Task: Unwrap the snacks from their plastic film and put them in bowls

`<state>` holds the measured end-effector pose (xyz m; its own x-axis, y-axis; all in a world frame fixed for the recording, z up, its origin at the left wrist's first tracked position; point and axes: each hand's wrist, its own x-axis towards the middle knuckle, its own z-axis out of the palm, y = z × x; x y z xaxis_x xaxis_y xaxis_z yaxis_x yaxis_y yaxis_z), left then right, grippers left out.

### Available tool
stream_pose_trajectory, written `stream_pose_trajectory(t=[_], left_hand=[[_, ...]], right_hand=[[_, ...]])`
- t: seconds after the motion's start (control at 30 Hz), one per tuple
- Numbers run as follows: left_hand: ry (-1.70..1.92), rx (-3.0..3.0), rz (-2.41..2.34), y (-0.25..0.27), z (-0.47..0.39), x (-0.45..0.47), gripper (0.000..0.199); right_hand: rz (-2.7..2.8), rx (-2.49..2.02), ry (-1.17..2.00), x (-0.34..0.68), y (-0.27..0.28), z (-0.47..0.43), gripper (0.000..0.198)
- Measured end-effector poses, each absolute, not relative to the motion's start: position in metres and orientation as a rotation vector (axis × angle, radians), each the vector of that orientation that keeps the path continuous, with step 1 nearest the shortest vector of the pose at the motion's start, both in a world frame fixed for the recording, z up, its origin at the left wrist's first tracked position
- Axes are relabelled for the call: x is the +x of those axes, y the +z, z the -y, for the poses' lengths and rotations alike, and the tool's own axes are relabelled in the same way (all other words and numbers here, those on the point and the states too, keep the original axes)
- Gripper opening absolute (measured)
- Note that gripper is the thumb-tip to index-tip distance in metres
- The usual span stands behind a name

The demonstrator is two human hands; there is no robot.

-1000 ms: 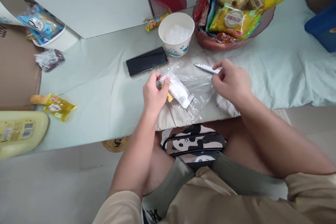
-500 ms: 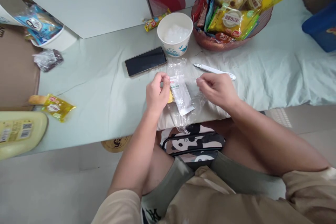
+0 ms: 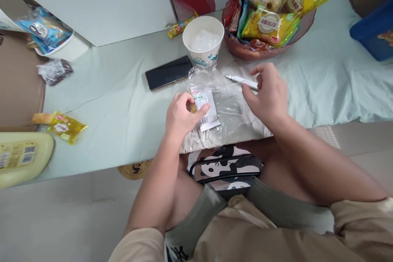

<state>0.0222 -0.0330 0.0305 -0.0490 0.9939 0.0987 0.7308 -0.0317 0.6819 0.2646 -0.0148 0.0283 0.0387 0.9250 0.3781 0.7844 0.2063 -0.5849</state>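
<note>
A small white snack packet (image 3: 209, 119) with a barcode and a bit of yellow at its left lies on a sheet of clear plastic film (image 3: 229, 108) near the front edge of the table. My left hand (image 3: 181, 114) grips the packet's left side, thumb across its top face and fingers curled at the edge. Thumb and fingers apart, my right hand (image 3: 267, 95) hovers by the utility knife (image 3: 241, 80), hiding its rear end; nothing shows between the fingers. Behind the film stands a paper cup (image 3: 204, 41) with crumpled white material inside.
Left of the cup lies a black phone (image 3: 168, 72). A glass bowl (image 3: 270, 54) of wrapped snacks stands behind on the right, and a blue container (image 3: 373, 28) at far right. Boxes (image 3: 123, 4) line the back. A yellow bottle (image 3: 26, 157) and an opened bread wrapper (image 3: 66, 127) lie left.
My right hand has let go of the film, opened and moved right and up towards the knife. The film now lies spread flatter. My left thumb has come over the packet.
</note>
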Motion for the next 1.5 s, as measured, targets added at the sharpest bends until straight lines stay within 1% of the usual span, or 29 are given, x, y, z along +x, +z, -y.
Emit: stream_pose_trajectory(t=[0.07, 0.17, 0.2, 0.27, 0.37, 0.43, 0.5, 0.6, 0.73, 0.83, 1.0, 1.1, 1.2, 1.33, 1.37, 1.47, 1.5], left_hand=[[0.728, 1.799, -1.759, 0.034, 0.037, 0.021, 0.033], [0.784, 1.718, -1.645, 0.032, 0.040, 0.017, 0.017], [0.832, 1.668, -1.622, 0.031, 0.040, 0.016, 0.016], [0.950, 1.491, -1.587, 0.029, 0.039, 0.017, 0.019], [1.081, 1.058, -1.423, 0.030, 0.037, 0.024, 0.020], [1.092, 0.829, -1.272, 0.034, 0.037, 0.031, 0.019], [1.061, 0.725, -1.166, 0.037, 0.037, 0.038, 0.020], [1.062, 0.645, -1.094, 0.040, 0.034, 0.044, 0.021], [1.175, 0.434, -1.070, 0.045, 0.027, 0.044, 0.019], [1.255, 0.267, -1.109, 0.051, 0.021, 0.041, 0.018], [1.442, 0.132, -1.181, 0.051, 0.015, 0.037, 0.019], [1.507, 0.037, -1.228, 0.046, 0.012, 0.034, 0.021], [1.496, 0.016, -1.238, 0.045, 0.011, 0.034, 0.018], [1.480, 0.054, -1.239, 0.049, 0.010, 0.036, 0.017], [1.479, 0.068, -1.238, 0.050, 0.010, 0.036, 0.017], [1.460, 0.111, -1.227, 0.051, 0.011, 0.036, 0.016], [1.449, 0.119, -1.225, 0.051, 0.011, 0.035, 0.014]], right_hand=[[1.890, -1.486, 0.259, 0.257, 0.034, 0.023, 0.010], [2.114, -1.351, 0.469, 0.241, 0.036, 0.035, 0.015], [2.165, -1.358, 0.563, 0.235, 0.035, 0.038, 0.018], [2.201, -1.432, 0.720, 0.226, 0.033, 0.040, 0.028], [2.152, -1.520, 0.839, 0.220, 0.032, 0.040, 0.044], [2.113, -1.558, 0.874, 0.220, 0.033, 0.039, 0.051], [2.068, -1.614, 0.895, 0.222, 0.035, 0.037, 0.055], [1.948, -1.649, 0.940, 0.228, 0.035, 0.032, 0.051], [1.762, -1.517, 1.158, 0.236, 0.035, 0.023, 0.040], [1.642, -1.423, 1.267, 0.241, 0.038, 0.019, 0.040], [1.414, -1.362, 1.282, 0.250, 0.039, 0.023, 0.041], [1.391, -1.387, 1.181, 0.259, 0.039, 0.025, 0.042], [1.481, -1.444, 0.940, 0.270, 0.048, 0.016, 0.039], [1.552, -1.632, 0.602, 0.277, 0.090, -0.020, 0.035], [1.563, -1.724, 0.507, 0.276, 0.105, -0.032, 0.037], [1.644, -1.953, 0.285, 0.269, 0.145, -0.066, 0.058], [1.691, -2.007, 0.216, 0.267, 0.154, -0.077, 0.062]])
